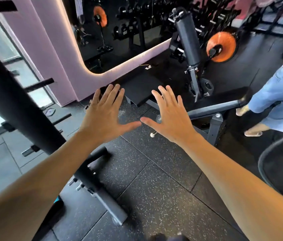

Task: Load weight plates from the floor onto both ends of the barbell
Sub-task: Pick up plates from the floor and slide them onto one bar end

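My left hand and my right hand are stretched out in front of me, backs up, fingers straight and spread, thumb tips almost touching. Neither holds anything. Beyond them an orange weight plate sits on a bar end at the upper right. A small black plate leans at the foot of an upright post. A small grey plate lies on the floor at the left. A dark round plate edge shows at the right. The barbell's shaft is not clearly visible.
A black rack upright with pegs slants across the left, its foot bolted to the speckled rubber floor. A bench stands ahead. A person in blue shorts walks at the right. A mirror reflects dumbbell racks.
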{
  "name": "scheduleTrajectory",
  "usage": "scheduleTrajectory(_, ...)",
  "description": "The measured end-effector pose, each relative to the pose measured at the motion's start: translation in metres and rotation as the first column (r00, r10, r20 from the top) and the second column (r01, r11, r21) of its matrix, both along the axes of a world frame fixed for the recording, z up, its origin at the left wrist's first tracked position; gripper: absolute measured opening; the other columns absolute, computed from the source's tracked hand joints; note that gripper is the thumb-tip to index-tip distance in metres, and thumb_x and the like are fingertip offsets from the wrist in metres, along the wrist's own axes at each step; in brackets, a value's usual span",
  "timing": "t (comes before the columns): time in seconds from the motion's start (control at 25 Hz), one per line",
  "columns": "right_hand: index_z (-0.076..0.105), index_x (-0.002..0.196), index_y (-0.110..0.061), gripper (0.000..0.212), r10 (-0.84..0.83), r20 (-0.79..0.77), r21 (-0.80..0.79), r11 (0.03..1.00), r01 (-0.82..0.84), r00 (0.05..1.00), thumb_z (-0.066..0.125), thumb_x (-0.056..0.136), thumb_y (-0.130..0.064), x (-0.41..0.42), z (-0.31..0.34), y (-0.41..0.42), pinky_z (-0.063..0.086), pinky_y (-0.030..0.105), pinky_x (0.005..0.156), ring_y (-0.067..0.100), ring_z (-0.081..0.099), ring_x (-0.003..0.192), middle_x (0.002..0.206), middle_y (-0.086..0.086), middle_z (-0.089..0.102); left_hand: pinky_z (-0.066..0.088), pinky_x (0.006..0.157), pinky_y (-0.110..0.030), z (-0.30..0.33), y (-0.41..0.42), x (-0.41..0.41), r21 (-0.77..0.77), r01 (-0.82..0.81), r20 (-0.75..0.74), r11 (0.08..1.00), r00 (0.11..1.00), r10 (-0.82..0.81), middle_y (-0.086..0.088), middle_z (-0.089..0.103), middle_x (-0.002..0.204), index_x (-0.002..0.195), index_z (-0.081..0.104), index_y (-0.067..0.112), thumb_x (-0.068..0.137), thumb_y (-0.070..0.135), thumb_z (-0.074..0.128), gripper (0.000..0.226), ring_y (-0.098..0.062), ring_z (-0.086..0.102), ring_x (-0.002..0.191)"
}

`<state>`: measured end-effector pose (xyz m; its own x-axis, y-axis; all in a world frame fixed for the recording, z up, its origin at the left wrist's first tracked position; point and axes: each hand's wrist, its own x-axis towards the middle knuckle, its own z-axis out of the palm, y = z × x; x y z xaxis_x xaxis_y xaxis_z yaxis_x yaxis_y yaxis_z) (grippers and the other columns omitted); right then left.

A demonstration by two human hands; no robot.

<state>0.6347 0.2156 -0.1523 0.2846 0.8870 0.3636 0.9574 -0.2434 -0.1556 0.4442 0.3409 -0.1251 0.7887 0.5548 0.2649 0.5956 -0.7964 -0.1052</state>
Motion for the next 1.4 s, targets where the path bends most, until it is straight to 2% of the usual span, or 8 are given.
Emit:
scheduleTrajectory(0.16,0.023,0.157,-0.015,0.100,0.047,0.026,-0.030,0.998,-0.046,0.999,0.025,0.086,-0.085,0.069,-0.024,0.045,0.024,0.058,0.119,0.028,0.009,0.155,0.165,0.009,0.020,0.004,0.126,-0.051,-0.019,0.037,0.059,-0.056,-0.083,0.012,0.995,0.996,0.083,-0.005,0.004,0.169,0.161,0.009,0.014,0.074,0.097,0.013,0.121,-0.023,-0.001,0.156)
scheduleTrajectory(0.36,0.021,0.158,-0.016,0.102,0.146,-0.045,-0.056,0.987,-0.148,0.988,0.022,0.084,-0.086,0.160,-0.031,0.107,0.019,0.059,0.120,0.027,0.004,0.155,0.166,0.008,0.017,0.004,0.126,-0.049,-0.033,0.078,0.132,-0.104,-0.189,0.001,0.977,0.982,0.190,-0.002,0.001,0.169,0.161,0.006,0.016,0.075,0.097,0.013,0.118,-0.020,-0.003,0.156)
scheduleTrajectory(0.48,0.022,0.158,-0.017,0.105,0.215,-0.036,-0.074,0.973,-0.217,0.976,0.016,0.082,-0.088,0.202,-0.029,0.150,0.018,0.059,0.120,0.027,0.005,0.155,0.166,0.007,0.017,0.004,0.126,-0.049,-0.033,0.105,0.166,-0.122,-0.235,0.037,0.964,0.970,0.241,-0.003,0.008,0.168,0.161,0.014,0.015,0.076,0.096,0.018,0.117,-0.022,0.002,0.156)
scheduleTrajectory(0.56,0.022,0.158,-0.017,0.103,0.251,-0.056,-0.079,0.964,-0.255,0.966,0.019,0.083,-0.088,0.223,-0.032,0.184,0.019,0.060,0.120,0.027,0.005,0.155,0.166,0.007,0.017,0.005,0.126,-0.049,-0.035,0.124,0.185,-0.119,-0.265,0.038,0.957,0.962,0.271,-0.004,0.013,0.168,0.159,0.019,0.013,0.075,0.097,0.016,0.119,-0.022,0.007,0.156)
scheduleTrajectory(0.72,0.018,0.159,-0.019,0.102,0.340,-0.083,-0.087,0.934,-0.346,0.937,0.029,0.083,-0.087,0.247,-0.046,0.256,0.015,0.061,0.121,0.024,0.000,0.156,0.168,0.005,0.012,0.004,0.126,-0.048,-0.042,0.173,0.209,-0.124,-0.320,0.022,0.939,0.946,0.325,-0.003,0.011,0.168,0.160,0.016,0.015,0.075,0.096,0.017,0.118,-0.021,0.006,0.156)
scheduleTrajectory(0.88,0.016,0.159,-0.020,0.106,0.376,-0.103,-0.088,0.919,-0.385,0.921,0.021,0.080,-0.090,0.261,-0.061,0.337,0.012,0.062,0.121,0.022,-0.002,0.156,0.168,0.005,0.010,0.005,0.126,-0.049,-0.053,0.244,0.220,-0.116,-0.354,0.012,0.928,0.934,0.358,-0.004,0.011,0.168,0.160,0.016,0.015,0.076,0.096,0.017,0.117,-0.021,0.005,0.156)
scheduleTrajectory(1.04,0.017,0.159,-0.020,0.106,0.378,-0.149,-0.070,0.918,-0.391,0.914,0.021,0.080,-0.091,0.269,-0.069,0.410,0.012,0.062,0.121,0.021,-0.001,0.156,0.168,0.004,0.011,0.006,0.126,-0.049,-0.055,0.313,0.229,-0.120,-0.384,0.008,0.915,0.922,0.388,-0.004,0.011,0.168,0.160,0.015,0.015,0.075,0.097,0.011,0.119,-0.021,0.005,0.156)
scheduleTrajectory(1.4,0.017,0.159,-0.023,0.104,0.407,-0.165,-0.050,0.906,-0.420,0.898,0.020,0.080,-0.091,0.297,-0.062,0.535,0.012,0.062,0.121,0.021,-0.001,0.156,0.168,0.003,0.012,0.005,0.126,-0.046,-0.051,0.429,0.260,-0.146,-0.412,0.050,0.899,0.905,0.423,-0.002,0.009,0.168,0.160,0.016,0.016,0.077,0.096,0.016,0.115,-0.019,0.003,0.156)
